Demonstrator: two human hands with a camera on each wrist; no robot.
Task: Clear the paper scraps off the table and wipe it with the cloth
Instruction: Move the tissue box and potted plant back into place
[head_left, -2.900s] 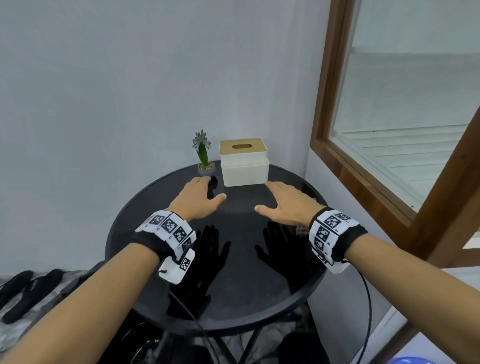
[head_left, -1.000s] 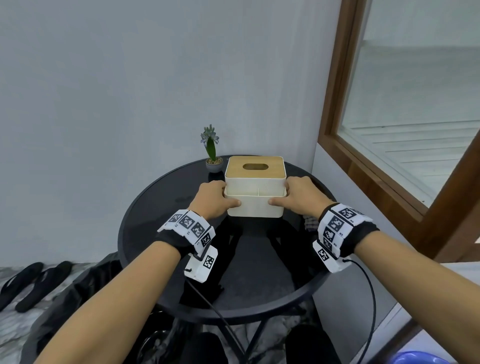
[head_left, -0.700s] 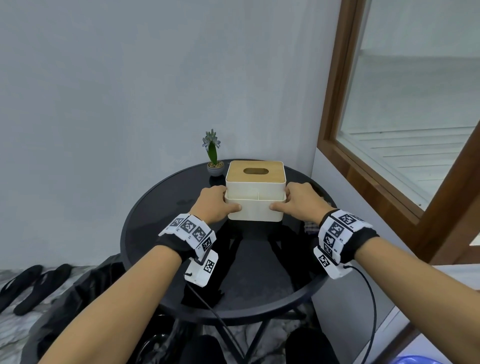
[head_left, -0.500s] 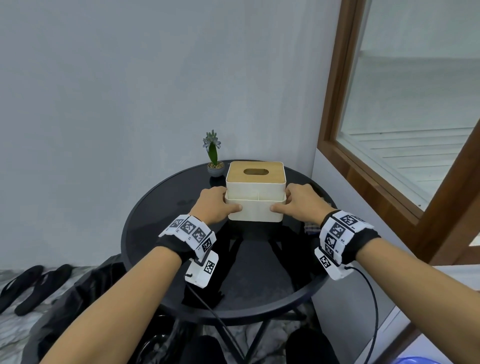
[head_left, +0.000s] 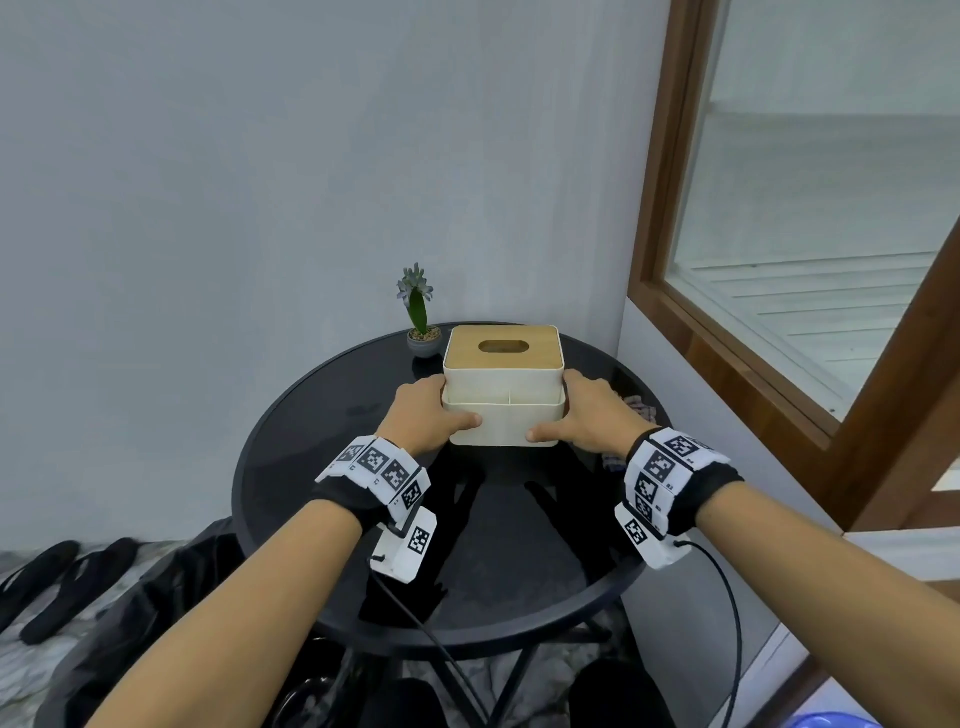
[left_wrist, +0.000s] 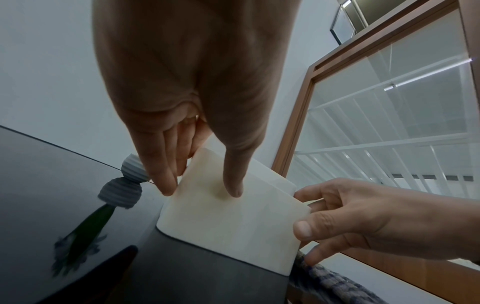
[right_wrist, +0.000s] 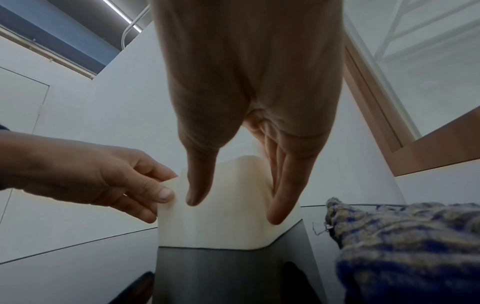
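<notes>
Both hands, left hand (head_left: 426, 410) and right hand (head_left: 587, 413), gripped the tissue box (head_left: 504, 384) at frame centre. Checked cloth (head_left: 636, 408) lay untouched on the table (head_left: 311, 447), right of centre. We saw no paper scraps; wiping not begun.

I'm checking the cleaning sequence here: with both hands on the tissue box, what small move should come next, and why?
Probably let go with the right hand and reach for the cloth lying just beside it. The left hand and right hand hold the tissue box on the table, and no paper scraps show on the dark top, so wiping seems next.
</notes>
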